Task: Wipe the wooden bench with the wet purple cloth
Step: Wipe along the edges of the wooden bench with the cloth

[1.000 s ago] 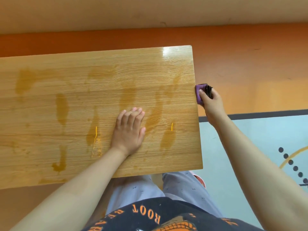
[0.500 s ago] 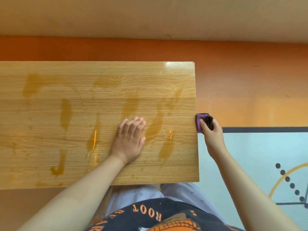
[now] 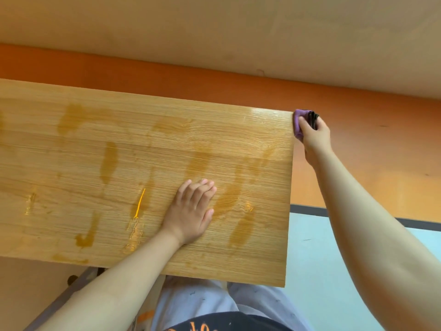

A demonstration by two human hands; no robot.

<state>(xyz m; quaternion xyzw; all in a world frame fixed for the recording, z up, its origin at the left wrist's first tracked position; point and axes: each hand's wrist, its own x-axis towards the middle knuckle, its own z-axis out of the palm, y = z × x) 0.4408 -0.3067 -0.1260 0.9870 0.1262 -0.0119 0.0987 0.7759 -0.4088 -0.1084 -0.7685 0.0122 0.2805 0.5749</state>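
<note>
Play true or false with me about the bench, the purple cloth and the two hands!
1. The right hand holds the purple cloth against the far right corner of the bench. True.
2. The left hand is lifted off the bench. False: it rests flat on the bench top, fingers straight.
3. The bench top shows darker wet streaks. True.
4. The purple cloth lies loose in the middle of the bench. False: it is at the bench's right end, gripped in the right hand.
</note>
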